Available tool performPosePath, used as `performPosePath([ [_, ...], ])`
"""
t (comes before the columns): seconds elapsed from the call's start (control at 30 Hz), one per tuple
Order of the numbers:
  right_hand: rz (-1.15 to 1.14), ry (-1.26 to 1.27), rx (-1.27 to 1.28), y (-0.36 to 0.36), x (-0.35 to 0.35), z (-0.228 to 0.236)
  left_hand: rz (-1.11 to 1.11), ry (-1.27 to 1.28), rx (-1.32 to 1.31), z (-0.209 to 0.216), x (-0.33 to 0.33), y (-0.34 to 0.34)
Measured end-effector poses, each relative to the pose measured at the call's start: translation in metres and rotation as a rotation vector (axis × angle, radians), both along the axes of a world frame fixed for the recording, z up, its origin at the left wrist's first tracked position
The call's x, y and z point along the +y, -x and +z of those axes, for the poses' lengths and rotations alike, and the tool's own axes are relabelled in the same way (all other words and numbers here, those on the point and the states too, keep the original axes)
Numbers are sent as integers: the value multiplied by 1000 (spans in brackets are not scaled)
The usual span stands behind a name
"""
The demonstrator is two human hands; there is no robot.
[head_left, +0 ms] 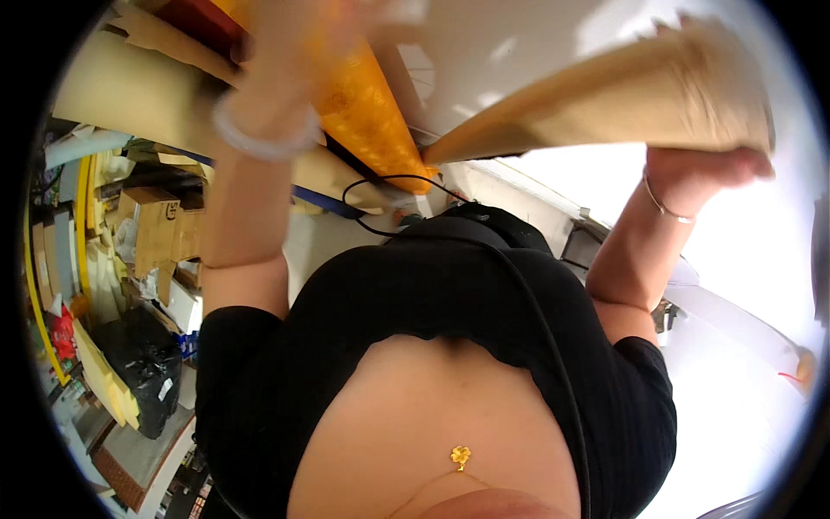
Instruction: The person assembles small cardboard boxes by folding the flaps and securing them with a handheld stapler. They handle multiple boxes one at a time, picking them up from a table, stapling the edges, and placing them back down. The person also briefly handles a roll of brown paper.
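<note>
A long brown paper-wrapped roll (605, 95) stands tilted at the upper right, its near end large and its far end down by the floor. My right hand (705, 169) is closed round the near end; the palm and thumb show below it, and blurred fingertips appear over its far side. At the upper left, my left hand (316, 30) is raised in front of a shiny orange patterned roll (367, 108). Motion smears its fingers, so I cannot tell whether they touch that roll.
More rolls and beige boards (130, 82) lean at the far left. Below them are cardboard boxes (151, 229), a black plastic bag (143, 363) and yellow sheets (104, 381). A black cable (532, 311) runs down my front. Pale wall (536, 43) lies behind the brown roll.
</note>
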State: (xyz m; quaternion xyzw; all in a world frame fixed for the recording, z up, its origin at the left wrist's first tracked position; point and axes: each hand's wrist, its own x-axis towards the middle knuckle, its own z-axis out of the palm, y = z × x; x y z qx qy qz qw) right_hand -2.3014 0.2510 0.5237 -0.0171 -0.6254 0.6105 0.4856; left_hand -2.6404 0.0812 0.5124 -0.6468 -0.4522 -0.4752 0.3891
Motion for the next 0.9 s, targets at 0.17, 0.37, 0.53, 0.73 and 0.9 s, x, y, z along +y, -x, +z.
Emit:
performPosePath([
  [0.17,24,-307,-294,47,-21,-42,-901,404,-771,-30,10,-118],
  [0.37,8,100,-638,65,-73,-117,-695,717,-1170,-25,-9,-118],
  [0.53,-134,-293,-805,60,-75,-159,-667,603,-1129,-36,-3,-136],
  [0.73,43,-198,-887,23,-33,-176,-581,706,-1272,-25,-10,-139],
  [0.9,-72,-35,-953,15,9,-203,-607,686,-1282,-27,-13,-143],
])
